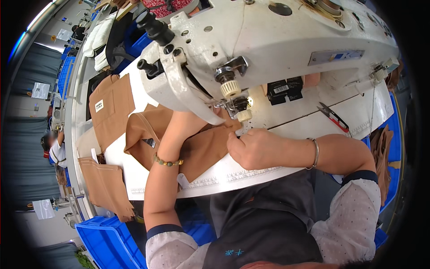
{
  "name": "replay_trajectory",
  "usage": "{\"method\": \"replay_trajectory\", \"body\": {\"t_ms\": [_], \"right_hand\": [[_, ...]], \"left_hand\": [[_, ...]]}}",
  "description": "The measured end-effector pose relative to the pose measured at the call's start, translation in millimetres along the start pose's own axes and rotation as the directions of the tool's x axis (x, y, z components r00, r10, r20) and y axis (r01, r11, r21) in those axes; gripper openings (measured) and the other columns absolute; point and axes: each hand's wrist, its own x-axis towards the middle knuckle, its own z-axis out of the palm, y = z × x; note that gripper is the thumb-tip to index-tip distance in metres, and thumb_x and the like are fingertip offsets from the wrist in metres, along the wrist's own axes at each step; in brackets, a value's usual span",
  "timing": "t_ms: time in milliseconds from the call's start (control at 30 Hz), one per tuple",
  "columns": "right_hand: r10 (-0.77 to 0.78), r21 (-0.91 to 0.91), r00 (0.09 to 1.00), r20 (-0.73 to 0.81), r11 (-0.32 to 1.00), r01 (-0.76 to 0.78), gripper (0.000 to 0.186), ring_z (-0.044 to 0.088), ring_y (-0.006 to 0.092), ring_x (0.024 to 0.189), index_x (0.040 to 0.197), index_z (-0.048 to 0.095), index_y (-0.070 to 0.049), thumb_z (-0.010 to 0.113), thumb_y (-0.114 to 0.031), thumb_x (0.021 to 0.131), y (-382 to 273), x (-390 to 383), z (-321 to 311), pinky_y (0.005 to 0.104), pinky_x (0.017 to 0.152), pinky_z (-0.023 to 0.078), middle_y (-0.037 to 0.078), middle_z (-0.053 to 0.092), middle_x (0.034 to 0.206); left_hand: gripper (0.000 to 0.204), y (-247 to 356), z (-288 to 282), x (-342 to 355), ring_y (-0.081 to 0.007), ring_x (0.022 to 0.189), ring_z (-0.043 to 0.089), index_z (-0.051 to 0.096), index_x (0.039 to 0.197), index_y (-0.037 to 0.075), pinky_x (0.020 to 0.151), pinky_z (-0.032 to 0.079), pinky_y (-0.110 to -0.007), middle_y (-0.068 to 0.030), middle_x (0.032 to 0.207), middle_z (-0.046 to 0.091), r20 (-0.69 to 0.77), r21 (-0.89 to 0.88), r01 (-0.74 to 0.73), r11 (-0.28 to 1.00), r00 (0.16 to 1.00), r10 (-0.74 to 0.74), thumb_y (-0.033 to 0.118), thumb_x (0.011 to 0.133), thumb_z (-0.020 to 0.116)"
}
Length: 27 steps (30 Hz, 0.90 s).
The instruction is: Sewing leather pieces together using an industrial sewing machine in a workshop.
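Observation:
A brown fabric piece [204,150], folded and bunched, lies on the white sewing table under the head of a white sewing machine [264,58]. My left hand [190,122] rests on this fabric beside the needle area; the machine's curved lever hides its fingers. Close to the presser foot, at the fabric's right edge, my right hand [253,149] is closed, thumb and finger pinched on a small white piece [239,132]. What that piece is, a label or something else, I cannot tell. A lamp [250,102] glows beside the needle.
Red-and-black thread snips [333,117] lie right of the machine, near black boxes [285,89]. More brown pieces [112,105] lie at left, one [105,186] overhanging the table edge. Blue bins [109,240] stand below left and right. Another person [57,150] sits far left.

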Motion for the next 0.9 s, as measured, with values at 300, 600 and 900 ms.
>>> {"method": "replay_trajectory", "body": {"t_ms": [300, 600, 900], "right_hand": [[0.066, -0.029, 0.998, 0.002, 0.997, -0.066, 0.013, 0.052, 0.0138, 0.049, 0.065, 0.058, -0.003, 0.066, -0.012, 0.068, 8.5, -1.8, 3.3, 0.0282, 0.044, 0.044, 0.007, 0.048, 0.063], [0.079, -0.017, 0.991, 0.106, 0.997, -0.078, 0.018, 0.059, 0.0135, 0.060, 0.086, 0.068, 0.001, 0.065, -0.012, 0.074, 10.5, -2.3, 4.2, 0.0275, 0.050, 0.047, 0.008, 0.062, 0.085], [0.185, 0.113, 0.966, -0.182, 0.980, -0.166, 0.009, 0.057, 0.0166, 0.050, 0.075, 0.061, -0.007, 0.066, -0.014, 0.073, 19.0, 4.9, 8.7, 0.0316, 0.045, 0.047, 0.003, 0.052, 0.070]], "left_hand": [[0.019, -36.9, 25.8, 26.5, -0.0267, 0.076, 0.063, 0.072, 0.093, 0.001, 0.070, 0.051, -0.040, -0.0121, 0.084, 0.069, -0.277, 0.077, -0.433, 0.898, 0.856, 0.437, 0.013, 0.080, 0.078], [0.025, -12.0, 12.8, -9.7, -0.0309, 0.100, 0.064, 0.069, 0.104, 0.003, 0.091, 0.049, -0.045, -0.0148, 0.100, 0.068, -0.281, -0.176, -0.207, 0.962, 0.947, 0.153, 0.011, 0.082, 0.075], [0.054, 45.7, 56.9, -77.6, -0.0268, 0.120, 0.055, 0.060, 0.119, 0.010, 0.111, 0.026, -0.059, -0.0055, 0.124, 0.061, -0.506, 0.406, -0.079, 0.911, 0.810, 0.296, 0.023, 0.071, 0.081]]}}
